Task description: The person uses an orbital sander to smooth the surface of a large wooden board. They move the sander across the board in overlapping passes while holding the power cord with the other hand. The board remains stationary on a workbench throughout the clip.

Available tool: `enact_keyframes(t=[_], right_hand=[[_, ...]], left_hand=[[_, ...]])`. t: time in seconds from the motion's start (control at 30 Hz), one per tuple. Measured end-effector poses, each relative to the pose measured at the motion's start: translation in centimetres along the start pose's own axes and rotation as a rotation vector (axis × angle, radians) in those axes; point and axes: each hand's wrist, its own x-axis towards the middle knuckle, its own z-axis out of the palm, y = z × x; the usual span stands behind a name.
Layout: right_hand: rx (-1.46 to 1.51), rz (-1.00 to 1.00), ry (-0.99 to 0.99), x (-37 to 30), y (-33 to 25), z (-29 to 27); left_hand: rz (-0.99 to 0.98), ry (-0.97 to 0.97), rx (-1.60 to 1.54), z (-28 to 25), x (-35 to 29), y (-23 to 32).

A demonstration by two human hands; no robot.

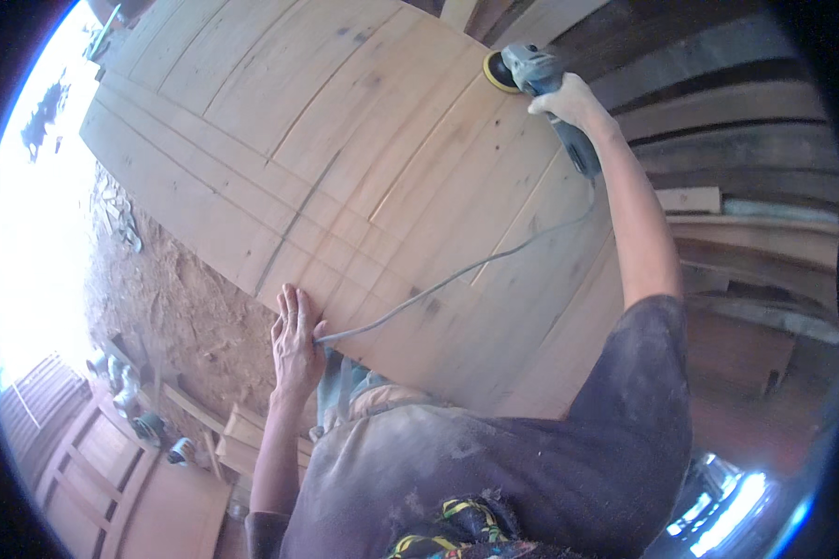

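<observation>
At the far right of a wide wooden panel (373, 177), my right hand (573, 101) is closed around the body of an angle grinder (536, 70). The tool's round yellow-edged disc (500, 73) meets the panel near its far edge. My left hand (295, 345) lies on the panel's near edge with its fingers stretched out. A grey power cord (447, 281) crosses the wood from the grinder's rear to the thumb side of my left hand. Whether the thumb pinches the cord is hidden. Grooves and joint lines run across the pale boards.
Stacked long boards (736, 158) line the right side, close to my right arm. Past the panel's left edge lies dusty brown ground (191, 298) with scraps. At the lower left are framed wooden panels (130, 484) and another power tool (183, 452). Bright light washes out the far left.
</observation>
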Motion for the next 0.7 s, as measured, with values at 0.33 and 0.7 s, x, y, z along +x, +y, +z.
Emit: enact_keyframes(t=[0.33,0.7], right_hand=[[-0.206,-0.303,-0.288,-22.7,-10.9,13.9],[-0.169,-0.017,0.259,-14.2,2.3,7.5]], left_hand=[[0.117,0.054,-0.024,0.5,0.8,-2.1],[0.1,-0.014,0.067,0.5,-0.2,-2.6]])
